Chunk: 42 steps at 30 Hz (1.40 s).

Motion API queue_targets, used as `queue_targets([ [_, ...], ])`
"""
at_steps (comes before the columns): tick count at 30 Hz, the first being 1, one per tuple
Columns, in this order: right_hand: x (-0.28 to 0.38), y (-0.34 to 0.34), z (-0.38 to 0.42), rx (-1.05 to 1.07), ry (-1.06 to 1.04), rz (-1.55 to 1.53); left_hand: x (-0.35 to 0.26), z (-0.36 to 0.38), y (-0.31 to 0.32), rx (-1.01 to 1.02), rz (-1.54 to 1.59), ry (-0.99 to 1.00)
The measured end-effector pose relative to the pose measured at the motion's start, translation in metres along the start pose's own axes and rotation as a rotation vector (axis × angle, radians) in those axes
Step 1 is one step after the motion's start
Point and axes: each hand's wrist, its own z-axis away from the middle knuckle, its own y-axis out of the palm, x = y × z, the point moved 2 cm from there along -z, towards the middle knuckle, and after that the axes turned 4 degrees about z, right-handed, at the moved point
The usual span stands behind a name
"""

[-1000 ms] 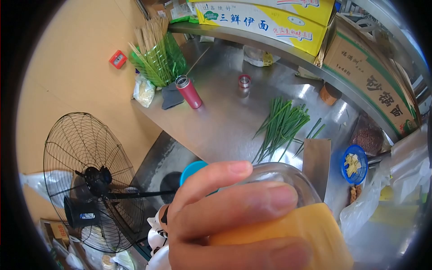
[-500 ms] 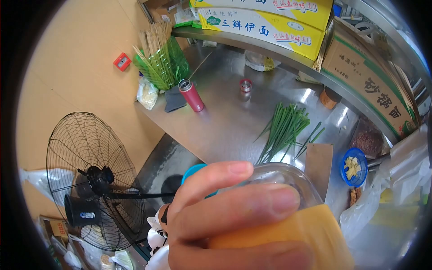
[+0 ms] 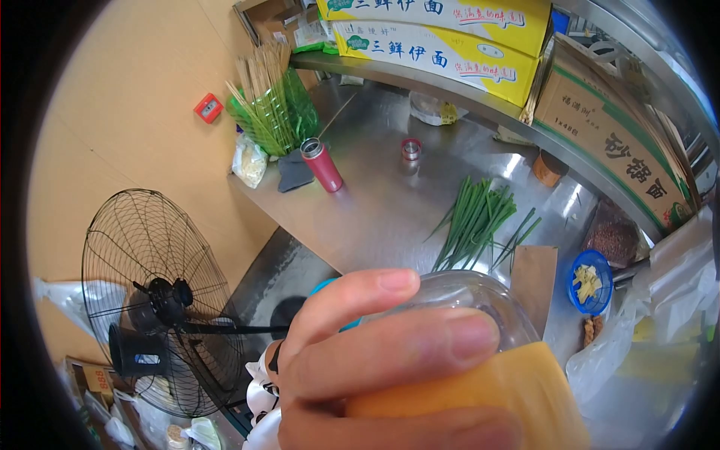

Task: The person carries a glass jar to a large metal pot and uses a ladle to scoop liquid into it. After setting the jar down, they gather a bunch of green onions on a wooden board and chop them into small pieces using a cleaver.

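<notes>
My left hand (image 3: 390, 360) is very near the camera, its fingers wrapped round a clear plastic container with an orange-yellow band (image 3: 540, 382). The rounded clear end (image 3: 469, 289) of that container shows past the fingertips, while the rest lies under my fingers and below the frame. A dark band and a white patterned sleeve (image 3: 260, 394) show beside the wrist. Beyond the container, in line with its end, a bunch of green stalks (image 3: 480, 221) lies on the steel table (image 3: 375, 217). No part of my right hand appears.
A red flask (image 3: 321, 166) stands uncapped; a small red-rimmed lid (image 3: 411, 150) is near it. Skewers fill a green bag (image 3: 274, 105). At left stands a black fan (image 3: 154, 300). A blue basket (image 3: 590, 281) is at right. Yellow cartons (image 3: 435, 60) sit on a shelf above the table.
The background has shifted slightly downward in view. My left hand keeps its place and its grip on the container.
</notes>
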Motion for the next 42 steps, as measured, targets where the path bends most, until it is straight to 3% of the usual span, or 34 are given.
queue_targets([
  [42,-0.053,-0.036,-0.023,-0.119,0.147,-0.175,-0.032,-0.005,0.010,-0.089,-0.063,0.098],
])
